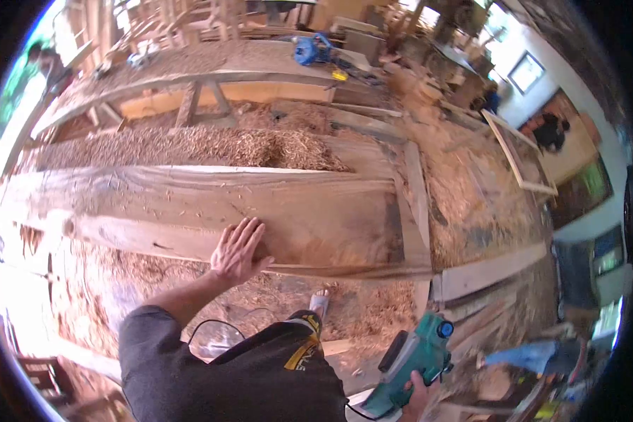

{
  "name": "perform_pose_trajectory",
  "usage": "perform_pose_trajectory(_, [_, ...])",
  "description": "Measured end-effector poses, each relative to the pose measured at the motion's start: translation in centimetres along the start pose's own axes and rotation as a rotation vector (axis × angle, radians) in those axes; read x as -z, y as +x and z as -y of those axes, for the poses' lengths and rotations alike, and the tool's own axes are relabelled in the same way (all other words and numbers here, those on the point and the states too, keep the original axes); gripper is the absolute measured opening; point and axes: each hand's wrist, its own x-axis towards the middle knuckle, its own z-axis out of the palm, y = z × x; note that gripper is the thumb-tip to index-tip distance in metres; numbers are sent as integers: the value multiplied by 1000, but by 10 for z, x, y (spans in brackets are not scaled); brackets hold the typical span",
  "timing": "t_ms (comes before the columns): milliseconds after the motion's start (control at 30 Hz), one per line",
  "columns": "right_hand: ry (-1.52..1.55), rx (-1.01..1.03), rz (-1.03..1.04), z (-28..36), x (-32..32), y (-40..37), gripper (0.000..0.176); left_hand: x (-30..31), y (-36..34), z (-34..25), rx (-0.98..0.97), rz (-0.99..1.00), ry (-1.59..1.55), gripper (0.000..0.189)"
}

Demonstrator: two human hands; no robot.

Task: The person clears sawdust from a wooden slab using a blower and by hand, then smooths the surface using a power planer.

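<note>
My left hand (240,250) lies flat on a wide wooden plank (316,218), near its front edge, fingers slightly apart and holding nothing. The plank rests across the workbench, its grain streaked, with a few thin shavings on top. Low on the right, my right hand (418,395) is closed around a teal electric hand planer (423,346), held off the plank beside my body. A blue knob shows at the planer's front end, and a dark cord trails from it. My right palm is partly hidden by the tool.
Shavings (288,146) are heaped behind the plank. Farther back, a blue power tool (311,49) sits on another bench. A wooden frame (519,151) leans at the right. Shavings cover the floor around my foot (319,302). Another person (541,357) is at the lower right.
</note>
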Motion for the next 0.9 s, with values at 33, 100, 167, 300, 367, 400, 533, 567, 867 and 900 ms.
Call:
perform_pose_trajectory(33, [-265,69,142,3,14,38,46,0,1,0,-6,-20,30,84])
perform_pose_trajectory(100, [-656,306,337,59,2,76,66,-1,1,1,33,-7,68,85])
perform_pose_trajectory(167, [-728,374,415,99,-21,129,49,-6,3,-1,64,-12,103,88])
perform_pose_trajectory(300, [-930,436,759,158,-68,211,63,-2,4,-12,239,27,100,93])
perform_pose_trajectory(367, [-835,456,975,208,-126,220,66,-3,0,-18,375,31,119,93])
perform_pose_trajectory(400, [-808,556,1050,218,-151,228,66,-2,-2,-22,428,22,164,93])
perform_pose_trajectory(533, [-710,677,1373,204,-247,269,58,-37,-14,-53,826,-197,260,91])
perform_pose_trajectory(567, [-695,610,1463,206,-271,271,54,-57,-14,-59,956,-316,279,90])
perform_pose_trajectory(867, [-346,260,2050,194,-377,262,28,-244,43,-324,1419,-589,-834,63])
perform_pose_trajectory(900, [-299,423,2050,199,-368,262,32,-234,58,-351,1395,-362,-976,64])
